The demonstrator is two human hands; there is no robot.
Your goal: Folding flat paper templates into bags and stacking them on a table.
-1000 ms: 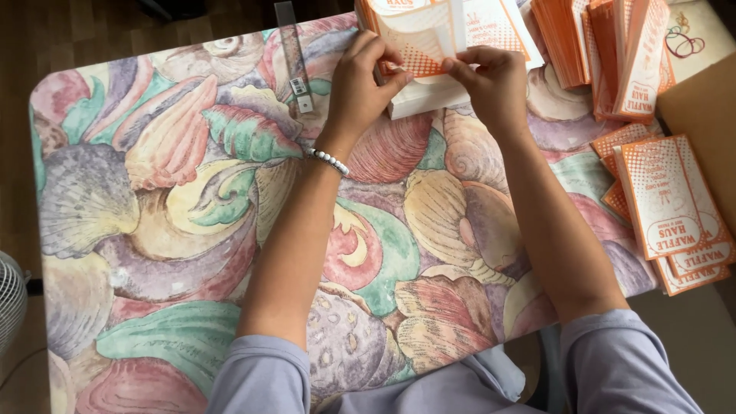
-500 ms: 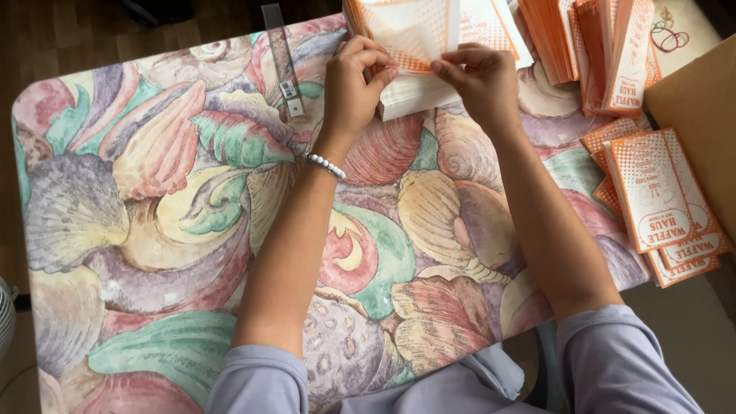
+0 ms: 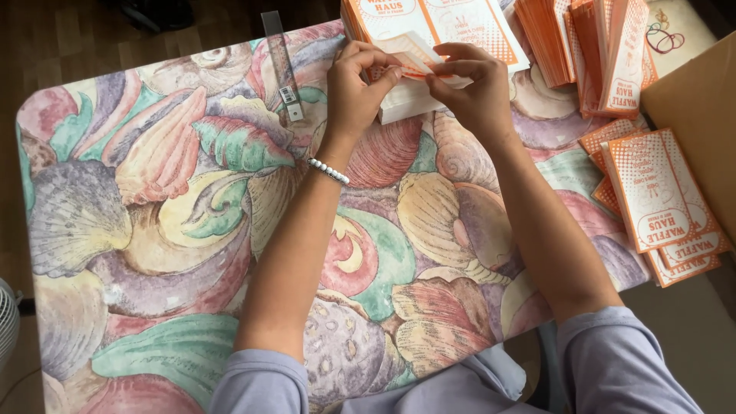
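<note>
Your desk [image 3: 153, 230], covered in a shell-pattern cloth, carries the work at its far edge. A brown cardboard box [image 3: 694, 130] stands at the desk's right edge. Orange-and-white paper bags lie in stacks: an upright row [image 3: 590, 46] at the desk's far right corner, a fanned flat pile [image 3: 659, 199] at its right edge just beside the box, and a flat stack [image 3: 429, 31] at the far edge under your hands. A clear ruler [image 3: 282, 65] lies on the desk's far left part, well apart from the stacks.

Your left hand [image 3: 356, 92] and right hand [image 3: 475, 92] each have a grip pinched closed on one bag's orange edge [image 3: 410, 67], held just above the flat stack. In my judgement, you are folding or creasing it: keep both pinches level, align the edges before pressing, and run the crease outward so the fold stays square.
</note>
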